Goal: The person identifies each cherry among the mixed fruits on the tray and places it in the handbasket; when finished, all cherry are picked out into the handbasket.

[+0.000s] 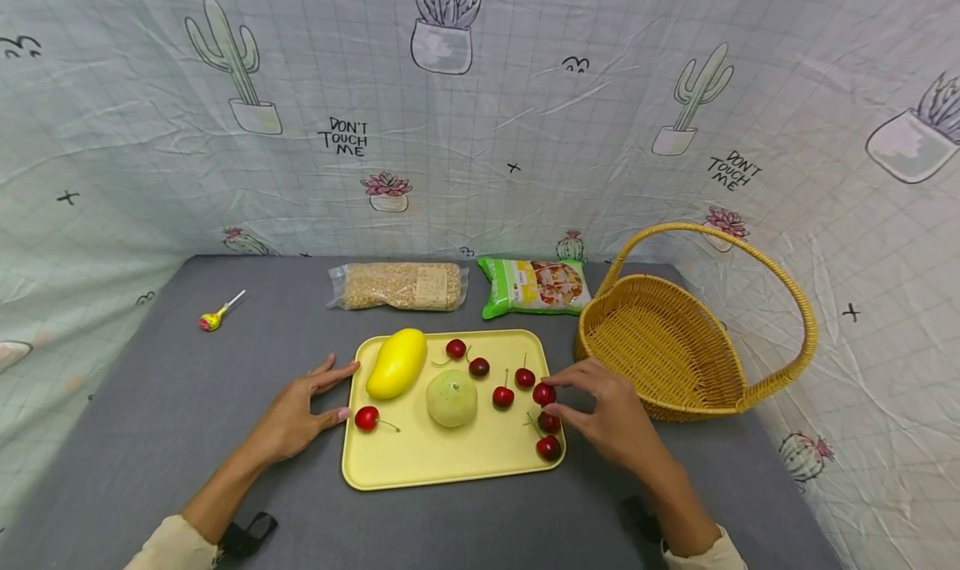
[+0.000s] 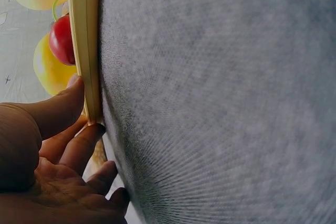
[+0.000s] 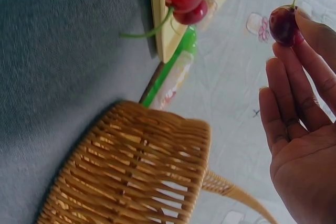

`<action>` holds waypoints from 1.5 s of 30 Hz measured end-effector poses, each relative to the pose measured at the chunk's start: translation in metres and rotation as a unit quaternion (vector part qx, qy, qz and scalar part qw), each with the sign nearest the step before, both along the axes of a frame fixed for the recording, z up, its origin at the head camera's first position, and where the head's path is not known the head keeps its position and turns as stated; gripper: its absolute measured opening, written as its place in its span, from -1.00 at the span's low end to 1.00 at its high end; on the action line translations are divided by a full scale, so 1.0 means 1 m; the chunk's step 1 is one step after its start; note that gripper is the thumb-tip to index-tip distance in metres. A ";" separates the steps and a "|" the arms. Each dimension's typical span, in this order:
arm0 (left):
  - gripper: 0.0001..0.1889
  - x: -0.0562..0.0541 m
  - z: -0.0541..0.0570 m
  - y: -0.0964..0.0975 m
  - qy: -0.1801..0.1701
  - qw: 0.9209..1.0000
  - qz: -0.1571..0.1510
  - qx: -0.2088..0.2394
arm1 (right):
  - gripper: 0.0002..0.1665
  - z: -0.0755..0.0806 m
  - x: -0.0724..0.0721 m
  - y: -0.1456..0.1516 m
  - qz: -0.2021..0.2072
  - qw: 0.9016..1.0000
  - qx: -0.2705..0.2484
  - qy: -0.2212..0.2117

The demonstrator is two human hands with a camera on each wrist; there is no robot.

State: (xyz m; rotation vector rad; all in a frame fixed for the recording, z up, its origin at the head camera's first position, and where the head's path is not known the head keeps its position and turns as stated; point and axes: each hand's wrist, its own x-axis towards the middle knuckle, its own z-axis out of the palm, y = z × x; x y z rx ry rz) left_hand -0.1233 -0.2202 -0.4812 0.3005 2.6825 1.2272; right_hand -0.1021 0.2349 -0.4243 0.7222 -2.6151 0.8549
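A pale yellow tray [image 1: 450, 477] holds a yellow mango [image 1: 397, 363], a round pale green fruit [image 1: 452, 398] and several red cherries [image 1: 503, 397]. My left hand [image 1: 296, 414] touches the tray's left rim with thumb and fingertips, the fingers fairly straight; one bright red cherry [image 2: 63, 40] lies just inside that rim. Over the tray's right side, my right hand [image 1: 611, 407] pinches a dark cherry [image 3: 284, 24] between thumb and fingertips, its green stem pointing up in the right wrist view. Other cherries [image 1: 548, 447] lie close by, near the right edge.
A wicker basket [image 1: 660, 345] with a tall handle stands right of the tray, close to my right hand. Behind the tray lie a clear bag of oat-like flakes [image 1: 397, 287] and a green food packet [image 1: 536, 287]. A lollipop [image 1: 213, 318] is at the far left.
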 end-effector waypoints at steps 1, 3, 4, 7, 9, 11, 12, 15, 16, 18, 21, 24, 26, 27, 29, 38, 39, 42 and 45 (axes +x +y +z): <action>-0.24 0.000 0.000 0.000 -0.001 1.000 0.000 0.001 | -0.55 0.001 0.000 0.001 -0.003 1.000 0.001 0.002; -0.24 0.001 0.000 0.000 0.000 1.000 -0.001 0.004 | -0.55 0.002 -0.001 0.003 -0.005 1.000 0.000 0.008; -0.24 0.001 0.000 -0.001 0.001 1.000 -0.001 0.005 | -0.55 0.002 -0.002 0.004 -0.006 1.000 -0.001 0.011; -0.24 0.001 0.000 -0.001 0.006 1.000 -0.002 0.008 | -0.55 0.004 -0.003 0.007 -0.010 1.000 -0.004 0.020; -0.24 0.001 -0.001 -0.002 0.008 1.000 -0.002 0.006 | -0.54 0.006 -0.003 0.009 -0.016 1.000 -0.005 0.023; -0.24 0.001 -0.001 -0.002 0.008 1.000 -0.002 0.005 | -0.54 0.008 -0.004 0.010 -0.025 0.999 -0.005 0.023; -0.24 0.001 -0.001 -0.002 0.007 1.000 -0.001 0.005 | -0.53 0.009 -0.004 0.011 -0.029 0.999 -0.005 0.022; -0.24 0.001 0.000 -0.002 0.006 1.000 -0.001 0.005 | -0.54 0.012 -0.005 0.014 -0.038 0.999 -0.007 0.022; -0.24 0.001 0.000 -0.002 0.004 1.000 -0.001 0.006 | -0.54 0.013 -0.005 0.015 -0.041 0.999 -0.006 0.025; -0.24 0.001 0.000 -0.002 0.003 1.000 -0.001 0.005 | -0.53 0.015 -0.006 0.017 -0.046 0.998 -0.002 0.032; -0.24 0.001 0.001 -0.002 -0.001 1.000 0.000 0.005 | -0.54 0.019 -0.008 0.019 -0.052 0.998 0.000 0.038; -0.24 0.001 0.002 -0.002 -0.003 1.000 0.000 0.006 | -0.54 0.023 -0.010 0.021 -0.054 0.998 -0.005 0.037; -0.24 0.001 0.002 -0.002 -0.005 1.000 0.001 0.004 | -0.54 0.026 -0.011 0.022 -0.054 0.998 -0.007 0.036; -0.24 0.001 0.002 -0.002 -0.006 1.000 0.001 0.003 | -0.54 0.028 -0.011 0.024 -0.056 0.998 -0.005 0.037; -0.24 0.001 0.001 -0.002 -0.007 1.000 0.001 0.001 | -0.54 0.031 -0.012 0.026 -0.057 0.998 -0.004 0.036; -0.24 0.001 0.001 -0.001 -0.003 1.000 0.001 0.001 | -0.57 0.046 -0.017 0.038 -0.070 0.997 0.034 0.009; -0.24 0.001 0.002 -0.001 -0.003 1.000 0.000 0.002 | -0.58 0.047 -0.017 0.038 -0.068 0.997 0.038 0.010; -0.24 0.001 0.002 -0.001 -0.005 1.000 0.000 0.001 | -0.58 0.053 -0.019 0.042 -0.058 0.997 0.045 0.018; -0.24 0.001 0.003 0.000 -0.008 1.000 -0.001 0.001 | -0.59 0.059 -0.022 0.045 -0.047 0.997 0.051 0.029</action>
